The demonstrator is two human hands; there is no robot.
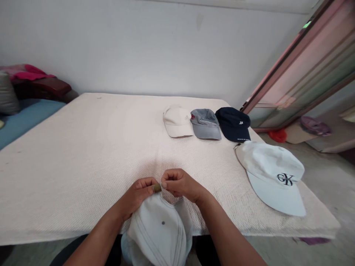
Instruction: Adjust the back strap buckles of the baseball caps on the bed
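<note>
A pale grey-white baseball cap [158,231] hangs at the table's near edge, its back opening turned up toward the table. At that opening, a brass-coloured strap buckle [157,188] is pinched in my left hand [141,194]. My right hand [180,183] is closed at the other side of the buckle, thumb against finger, by the strap end; the strap itself is mostly hidden by the fingers. Off to the right lies a white cap [273,162] with dark letters on its front.
A cream cap [177,120], a grey cap [205,123] and a navy cap [233,123] sit in a row toward the back right. The table [83,159] has a white textured cloth and meets a wall [138,51]. A glass sliding door [299,70] stands at right.
</note>
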